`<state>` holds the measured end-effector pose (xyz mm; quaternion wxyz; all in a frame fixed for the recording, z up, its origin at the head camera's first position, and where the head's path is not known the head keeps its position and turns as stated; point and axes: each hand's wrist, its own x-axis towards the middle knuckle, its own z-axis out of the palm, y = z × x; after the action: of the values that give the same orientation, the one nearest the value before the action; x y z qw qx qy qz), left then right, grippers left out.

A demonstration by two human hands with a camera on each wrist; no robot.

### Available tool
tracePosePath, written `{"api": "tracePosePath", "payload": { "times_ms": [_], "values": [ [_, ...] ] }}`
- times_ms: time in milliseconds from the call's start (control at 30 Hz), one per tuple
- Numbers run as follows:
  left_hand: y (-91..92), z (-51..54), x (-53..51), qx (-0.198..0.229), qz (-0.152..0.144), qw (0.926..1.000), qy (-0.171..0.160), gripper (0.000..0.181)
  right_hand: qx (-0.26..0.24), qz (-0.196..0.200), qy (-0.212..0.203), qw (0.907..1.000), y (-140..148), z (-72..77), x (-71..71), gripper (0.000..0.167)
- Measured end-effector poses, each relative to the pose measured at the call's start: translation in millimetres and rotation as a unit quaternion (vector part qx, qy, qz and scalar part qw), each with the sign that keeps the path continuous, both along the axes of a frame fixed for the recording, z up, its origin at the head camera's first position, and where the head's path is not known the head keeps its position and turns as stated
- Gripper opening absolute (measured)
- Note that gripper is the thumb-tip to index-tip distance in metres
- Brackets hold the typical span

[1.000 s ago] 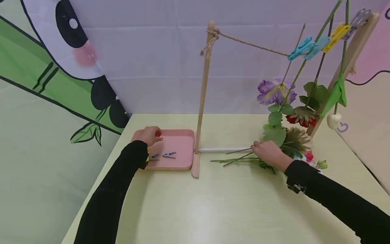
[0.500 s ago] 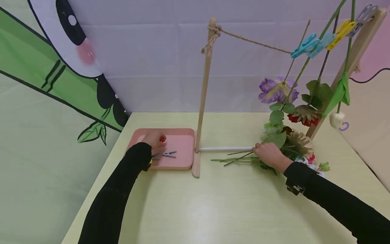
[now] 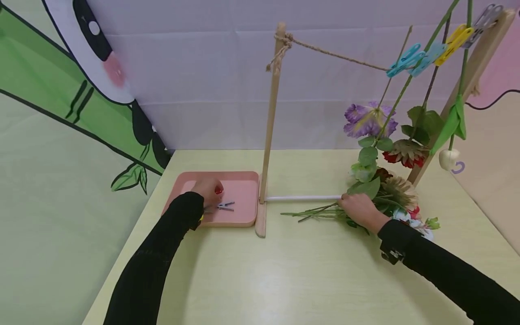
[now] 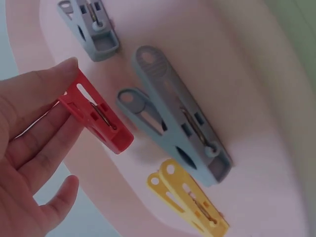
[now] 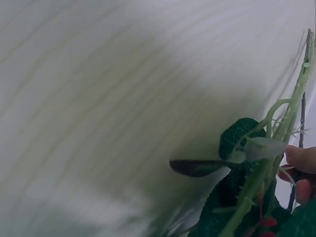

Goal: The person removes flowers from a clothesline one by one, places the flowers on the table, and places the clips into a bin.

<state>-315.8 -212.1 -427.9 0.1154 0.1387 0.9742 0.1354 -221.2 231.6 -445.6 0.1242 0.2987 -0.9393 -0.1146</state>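
My left hand (image 3: pixel 209 190) is over the pink tray (image 3: pixel 244 216); in the left wrist view its thumb and fingers pinch a red clothespin (image 4: pixel 101 116) by the handle end. Two blue-grey clothespins (image 4: pixel 185 121) and a yellow clothespin (image 4: pixel 192 200) lie in the tray. On the table, my right hand (image 3: pixel 359 211) is at the pile of artificial flowers (image 3: pixel 400 192), whose stems (image 3: pixel 308 214) point left. Seen from the right wrist, its fingertips (image 5: pixel 302 160) pinch a thin dark stem (image 5: pixel 302 118) beside thicker green ones; the hand's remainder is out of that view.
A twine line (image 3: pixel 337 56) runs between a wooden post (image 3: pixel 273 113) and a slanted post (image 3: pixel 481 58). Clothespins (image 3: pixel 453 44) hold several flowers upside down there, among them a purple flower (image 3: pixel 370 119) and a white tulip (image 3: pixel 448 159). A white rod (image 3: pixel 302 198) lies low between the posts.
My left hand has shifted a little to the right over the tray. The right hand has edged slightly right and down along the stems. The head view has turned slightly.
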Motion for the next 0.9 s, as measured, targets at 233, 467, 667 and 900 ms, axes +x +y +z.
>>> {"api": "tracePosePath", "payload": {
  "times_ms": [233, 467, 667, 900],
  "values": [
    [2.5, 0.5, 4.2, -0.019, 0.011, 0.9990, -0.039, 0.025, -0.016, -0.012, -0.006, 0.9998, -1, -4.2, 0.1, 0.003],
    [3.2, 2.2, 5.6, -0.041, -0.014, 0.9988, -0.022, 0.027, -0.021, -0.014, -0.003, 0.9997, -2, -4.8, 2.6, 0.011],
    [1.7, 3.8, 5.0, -0.035, -0.015, 0.9989, -0.027, 0.031, -0.030, -0.017, -0.009, 0.9994, -3, -2.0, 4.3, 0.017],
    [1.7, 9.7, 5.2, -0.023, -0.012, 0.9991, -0.034, 0.033, -0.048, -0.002, 0.004, 0.9988, -6, 0.3, 6.5, 0.018]
  ]
}}
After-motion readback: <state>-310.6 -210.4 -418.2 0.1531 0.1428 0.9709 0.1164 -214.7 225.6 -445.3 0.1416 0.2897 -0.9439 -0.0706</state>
